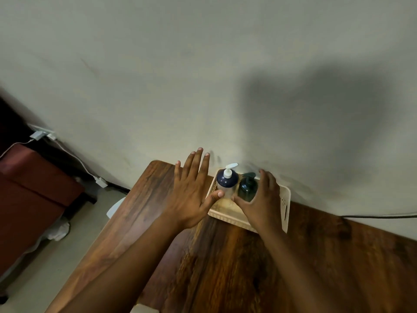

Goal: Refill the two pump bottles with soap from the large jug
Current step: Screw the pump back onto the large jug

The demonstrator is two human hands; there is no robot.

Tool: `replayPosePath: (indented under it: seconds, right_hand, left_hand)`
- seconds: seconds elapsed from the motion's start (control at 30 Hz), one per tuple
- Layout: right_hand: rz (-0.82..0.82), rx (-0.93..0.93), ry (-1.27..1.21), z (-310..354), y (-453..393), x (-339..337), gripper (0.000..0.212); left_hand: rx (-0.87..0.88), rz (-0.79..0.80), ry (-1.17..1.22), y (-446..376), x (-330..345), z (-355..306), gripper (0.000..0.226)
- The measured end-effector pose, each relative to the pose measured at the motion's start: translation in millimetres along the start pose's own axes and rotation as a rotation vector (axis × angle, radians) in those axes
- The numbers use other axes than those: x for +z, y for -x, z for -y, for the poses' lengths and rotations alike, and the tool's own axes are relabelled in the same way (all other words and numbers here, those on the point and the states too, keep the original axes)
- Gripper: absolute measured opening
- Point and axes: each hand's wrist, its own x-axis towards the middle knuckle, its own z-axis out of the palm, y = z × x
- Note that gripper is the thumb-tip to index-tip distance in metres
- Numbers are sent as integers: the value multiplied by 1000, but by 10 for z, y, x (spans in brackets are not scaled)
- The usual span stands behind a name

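We see two pump bottles upright in a basket [284,201] against the wall: a clear one [226,180] left, a dark one [247,187] right. Our left hand [191,193] is spread flat, thumb touching the clear one; our right hand [261,199] curls around the dark one.

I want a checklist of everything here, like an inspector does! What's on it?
Surface: wooden table against a pale wall.
Job's things: white-pump bottle and dark green pump bottle upright in a cream basket; jug not seen.
Clutter: nothing seen on the table.
Grips: left hand open, thumb by the white-pump bottle; right hand curled round the green one.
Cables: white cable with plugs at left; dark cable at right.
Surroundings: reddish furniture, white cloth on the floor.
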Motion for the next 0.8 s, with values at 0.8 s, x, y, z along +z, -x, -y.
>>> replayPosePath:
  seconds: [0.8]
  right_hand:
    - [731, -421, -22, 1375, 2269, -482, 130]
  left_hand:
    - [-392, -70, -98, 3054, -1197, -10, 94]
